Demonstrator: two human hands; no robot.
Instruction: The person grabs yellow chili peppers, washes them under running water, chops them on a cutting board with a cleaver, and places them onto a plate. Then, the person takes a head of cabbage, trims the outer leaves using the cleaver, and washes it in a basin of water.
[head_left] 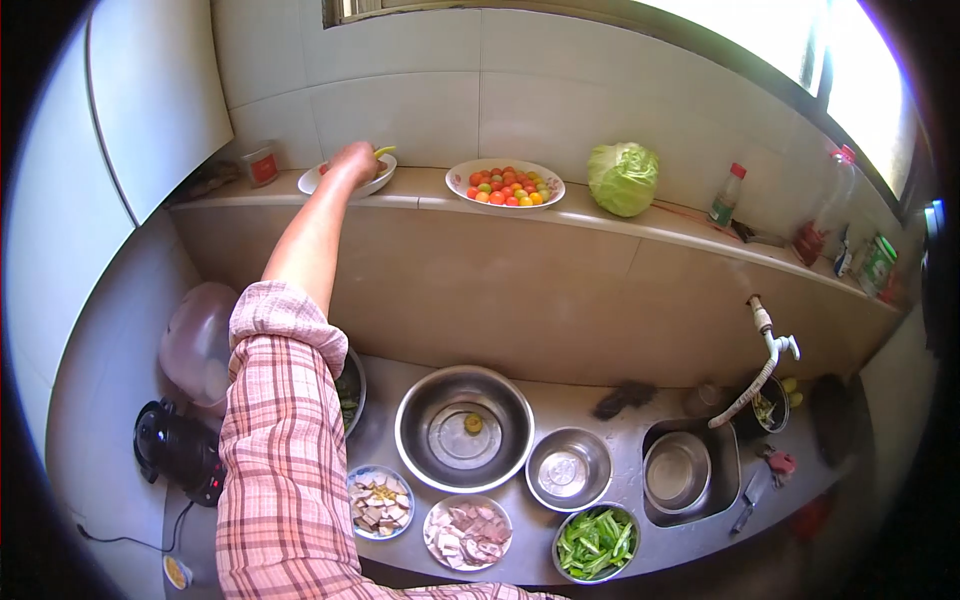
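Note:
My left hand (354, 163) reaches up to the shelf, its fingers closed over a white bowl (312, 183) at the upper left. A thin yellow-green item (384, 151) sticks out at the hand's right side and appears held; the fingertips are hidden. Little of the bowl's contents shows, only some reddish pieces. To the right on the shelf is a plate (457, 180) of red, orange, yellow and green cherry tomatoes (507, 187). A rolled-up plaid sleeve covers much of my arm. My right hand is out of view.
A cabbage (623, 179) and bottles line the shelf. Below are a large steel basin (408, 430), a smaller bowl (569, 469), plates of mushrooms (380, 503) and sliced meat (468, 534), green peppers (597, 543), a sink (730, 470), a knife (750, 498) and a kettle (180, 450).

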